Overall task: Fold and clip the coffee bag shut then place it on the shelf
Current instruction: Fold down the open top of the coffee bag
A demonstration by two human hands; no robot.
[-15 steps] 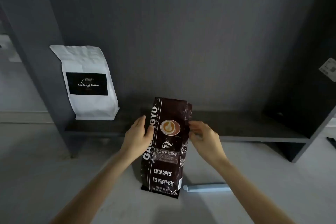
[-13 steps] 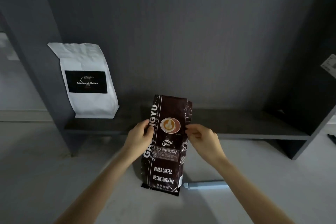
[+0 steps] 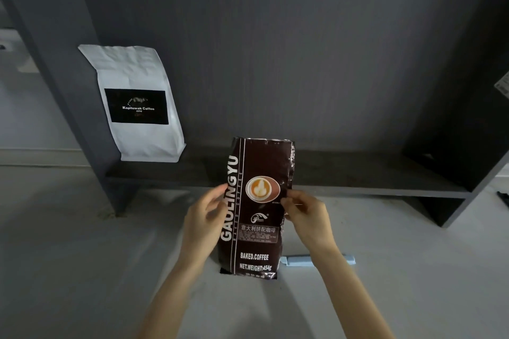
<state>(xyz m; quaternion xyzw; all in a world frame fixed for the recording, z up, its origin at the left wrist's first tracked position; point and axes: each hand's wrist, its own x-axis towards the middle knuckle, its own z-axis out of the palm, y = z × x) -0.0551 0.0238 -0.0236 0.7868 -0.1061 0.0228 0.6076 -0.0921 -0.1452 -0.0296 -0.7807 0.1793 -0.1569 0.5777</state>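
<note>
Grey surface (image 3: 68, 270) carries the brown GAOLINGYU coffee bag (image 3: 257, 209) upright; left hand (image 3: 205, 217) and right hand (image 3: 308, 215) pinch its sides; pale-blue clip (image 3: 300, 260) lies at 3 o'clock; white Kopiluwak bag (image 3: 137, 102) on the shelf (image 3: 358, 179) at 10 o'clock.

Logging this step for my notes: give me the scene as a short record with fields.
brown coffee bag: upright on the pale surface, top unfolded
left hand: on the bag's left edge
right hand: pinching the bag's right edge
blue clip: lying on the surface behind the bag, untouched
white coffee bag: standing at the left end of the shelf
</note>
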